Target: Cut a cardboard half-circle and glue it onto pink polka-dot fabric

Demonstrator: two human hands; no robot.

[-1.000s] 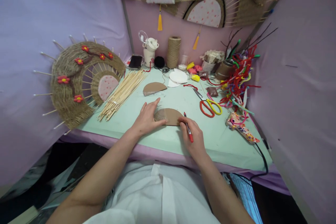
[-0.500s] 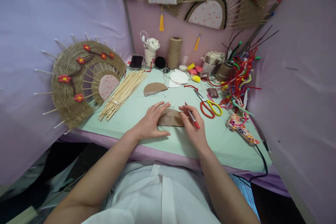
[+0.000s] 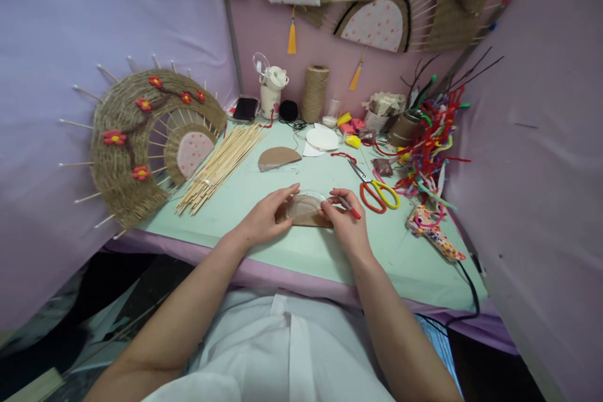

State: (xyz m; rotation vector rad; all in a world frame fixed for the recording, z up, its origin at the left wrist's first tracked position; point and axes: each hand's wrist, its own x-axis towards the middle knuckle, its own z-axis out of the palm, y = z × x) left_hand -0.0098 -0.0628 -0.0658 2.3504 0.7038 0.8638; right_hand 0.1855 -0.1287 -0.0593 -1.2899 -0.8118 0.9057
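Head view: both bare hands meet over the near middle of a pale green tabletop [image 3: 396,270], around a brown cardboard half-disc [image 3: 309,220] that lies with its straight edge toward the person. A clear protractor [image 3: 306,203] lies on top of the cardboard half-disc, its curved, marked edge facing away from the person. The left hand [image 3: 266,217] is closed around the left end of the cardboard half-disc, thumb at the near side and fingertips reaching the far curve beside the protractor; how firmly it presses, I cannot tell. The right hand [image 3: 347,223] grips a red pen [image 3: 351,208], which slants across it, while its thumb and fingers also touch the right end of the protractor. Beyond the hands lies a second cardboard half-disc [image 3: 279,157], well apart from the first. To its left is a bundle of thin wooden sticks [image 3: 221,166], and next to that stands a large twine-wrapped fan [image 3: 120,122] with red flowers. On the right, open scissors [image 3: 379,196] with one red and one yellow handle rest near the right hand, with a floral-patterned glue gun [image 3: 436,232] farther right. Along the back stand a spool of twine [image 3: 315,94] and a ball of black yarn [image 3: 288,111], with white paper discs [image 3: 322,138] in front.
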